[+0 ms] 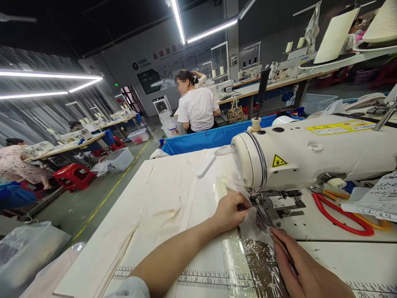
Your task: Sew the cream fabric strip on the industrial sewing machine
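Observation:
A white sewing machine (291, 149) stands at the right. Just left of its needle area, my left hand (231, 211) pinches a piece of thin pale fabric (250, 225), its fingers closed. My right hand (304, 265) is closed round a slim metal tool (266, 221), perhaps tweezers, whose tip points toward the presser foot. Below the pale fabric lies a brown strip under clear plastic (260, 260). Cream cloth pieces (164, 198) are spread flat on the white table at the left.
Red tubing (341, 215) and a written paper sheet (376, 196) lie right of the machine. A blue cloth bin (198, 140) runs behind the table. A white oblong object (206, 167) rests near the far edge. A person in white (198, 105) sits beyond.

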Demonstrator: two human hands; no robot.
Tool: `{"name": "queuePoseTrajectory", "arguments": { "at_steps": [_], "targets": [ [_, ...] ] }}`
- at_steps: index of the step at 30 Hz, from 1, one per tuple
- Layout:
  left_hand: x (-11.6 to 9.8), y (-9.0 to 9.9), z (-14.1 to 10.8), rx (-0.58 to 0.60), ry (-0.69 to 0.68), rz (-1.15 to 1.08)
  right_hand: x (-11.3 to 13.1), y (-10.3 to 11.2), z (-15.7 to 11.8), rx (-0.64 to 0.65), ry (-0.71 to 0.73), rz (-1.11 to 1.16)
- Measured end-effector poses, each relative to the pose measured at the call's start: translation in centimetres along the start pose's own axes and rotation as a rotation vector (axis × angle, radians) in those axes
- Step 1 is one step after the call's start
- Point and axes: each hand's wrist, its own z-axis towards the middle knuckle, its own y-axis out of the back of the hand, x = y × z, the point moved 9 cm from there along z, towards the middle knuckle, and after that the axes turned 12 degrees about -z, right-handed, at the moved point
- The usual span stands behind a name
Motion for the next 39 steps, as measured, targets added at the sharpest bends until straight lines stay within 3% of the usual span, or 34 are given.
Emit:
{"name": "queuePoseTrajectory", "arguments": {
  "at_steps": [4, 6, 17, 24, 29, 33, 36, 39],
  "targets": [
    [-0.1, -0.1, -0.2, 0.031, -0.024, -0.057, 0.7, 2.0, 0.6, -0.09, -0.089, -0.038],
    [-0.2, 0.2, -0.2, 0.02, -0.028, -0.087, 1.4, 2.3, 1.0, -0.063, -0.068, -0.026],
    [-0.9, 0.2, -0.1, 0.045, -0.054, -0.143, 0.9, 1.8, 0.9, 0.019, -0.145, 0.024],
    [-3.3, 0.1, -0.8, 0.021, -0.275, 0.027, 0.9, 1.8, 1.1, 0.031, -0.159, 0.005],
    [-5.1, -0.8, -1.8, 0.041, -0.543, 0.246, 1.2, 1.7, 1.3, 0.041, -0.141, -0.032],
    [-5.7, -1.4, -2.1, 0.145, -0.568, 0.351, 1.4, 2.4, 0.6, 0.042, -0.134, -0.077],
    [-6.1, -1.9, -2.6, 0.272, -0.545, 0.43, 1.0, 3.8, -1.2, 0.077, -0.193, 0.131],
    [-6.2, -2.9, -3.4, 0.395, -0.507, 0.612, 0.7, 3.9, -3.7, 0.251, -0.318, 0.569]
  ]
}}
